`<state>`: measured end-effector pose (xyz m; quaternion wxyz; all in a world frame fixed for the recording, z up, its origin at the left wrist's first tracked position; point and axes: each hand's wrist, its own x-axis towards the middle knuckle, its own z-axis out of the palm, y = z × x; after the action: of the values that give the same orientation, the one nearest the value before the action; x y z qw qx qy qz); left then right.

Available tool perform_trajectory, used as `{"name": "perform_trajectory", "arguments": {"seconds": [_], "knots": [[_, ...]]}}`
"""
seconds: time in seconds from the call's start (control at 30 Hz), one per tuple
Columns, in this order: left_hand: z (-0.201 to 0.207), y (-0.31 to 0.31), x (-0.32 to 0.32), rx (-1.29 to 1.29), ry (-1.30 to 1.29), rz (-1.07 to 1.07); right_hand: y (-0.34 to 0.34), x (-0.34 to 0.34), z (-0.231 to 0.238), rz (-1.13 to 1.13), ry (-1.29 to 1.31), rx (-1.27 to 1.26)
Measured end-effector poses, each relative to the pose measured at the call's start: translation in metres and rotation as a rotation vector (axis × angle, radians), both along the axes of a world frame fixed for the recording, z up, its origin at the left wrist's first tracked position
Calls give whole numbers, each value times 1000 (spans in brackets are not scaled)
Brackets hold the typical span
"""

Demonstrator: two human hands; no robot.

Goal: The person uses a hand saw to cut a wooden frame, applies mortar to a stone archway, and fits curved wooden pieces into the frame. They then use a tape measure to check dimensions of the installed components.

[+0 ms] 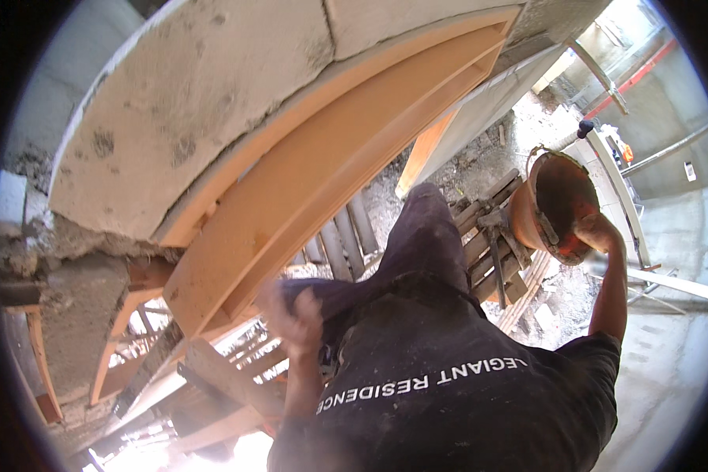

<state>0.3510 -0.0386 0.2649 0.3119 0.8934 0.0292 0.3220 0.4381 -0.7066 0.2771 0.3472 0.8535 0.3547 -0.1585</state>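
The round orange-brown bucket (528, 217) in the right hand (595, 234) looks like plastic, its dark inside rough and crusted. Beyond the left hand (297, 321), the long curved orange wooden frame (330, 165) is smooth; farther off, the curved grey slab (204, 102) looks like matt, pitted concrete. Between the 2 hands, the black short-sleeved shirt (460, 409) is matt, dust-specked cloth.
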Motion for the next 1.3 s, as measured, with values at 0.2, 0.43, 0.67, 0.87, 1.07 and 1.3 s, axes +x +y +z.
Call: {"name": "perform_trajectory", "arguments": {"seconds": [0.2,0.43,0.67,0.87,1.07,1.3], "knots": [[-41,88,-50,170,-231,751,78,14,54,-1187,-277,787],[-129,181,-58,-412,-16,746,193,157,27,-919,-337,1563],[-105,179,-17,-160,-72,1099,202,332,-13,-865,-671,1486],[-44,117,21,-64,-65,929,189,394,-18,-1034,-335,1768],[3,65,37,-55,11,727,188,342,30,-955,-465,1686],[50,42,55,-74,28,535,155,283,91,-920,-580,1288]]}}
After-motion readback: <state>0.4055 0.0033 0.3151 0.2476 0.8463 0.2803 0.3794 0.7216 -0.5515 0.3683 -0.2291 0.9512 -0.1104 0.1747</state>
